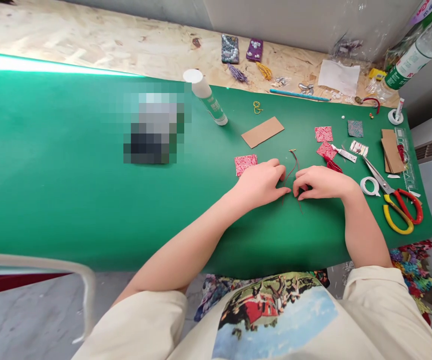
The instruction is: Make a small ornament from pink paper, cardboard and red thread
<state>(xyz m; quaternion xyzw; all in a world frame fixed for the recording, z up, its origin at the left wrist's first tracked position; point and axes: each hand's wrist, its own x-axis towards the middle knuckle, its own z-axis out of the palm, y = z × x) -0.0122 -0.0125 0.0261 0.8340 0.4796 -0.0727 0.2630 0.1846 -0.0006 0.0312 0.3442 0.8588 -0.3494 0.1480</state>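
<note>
A thin dark red cord [296, 159] with a small gold-coloured metal piece [293, 150] at its top lies on the green mat, its two strands spreading toward me. My left hand [263, 182] is curled around one strand, with thumb and fingertips close to it. The other strand runs into my right hand [323, 182], whose fingers are pinched; its loose end shows below. Just behind my left hand lies a pink patterned fabric square [245, 164]. Beyond my right hand are a dark red tassel [332, 164] and two more pink squares [324, 134].
Scissors [392, 192] with red and yellow handles and a white tape roll [369, 186] lie right of my hand. A cardboard strip [263, 132], a glue stick [210, 102] and a pixelated object [153, 130] are farther back. Decorated pieces [230, 48] sit on the wooden board.
</note>
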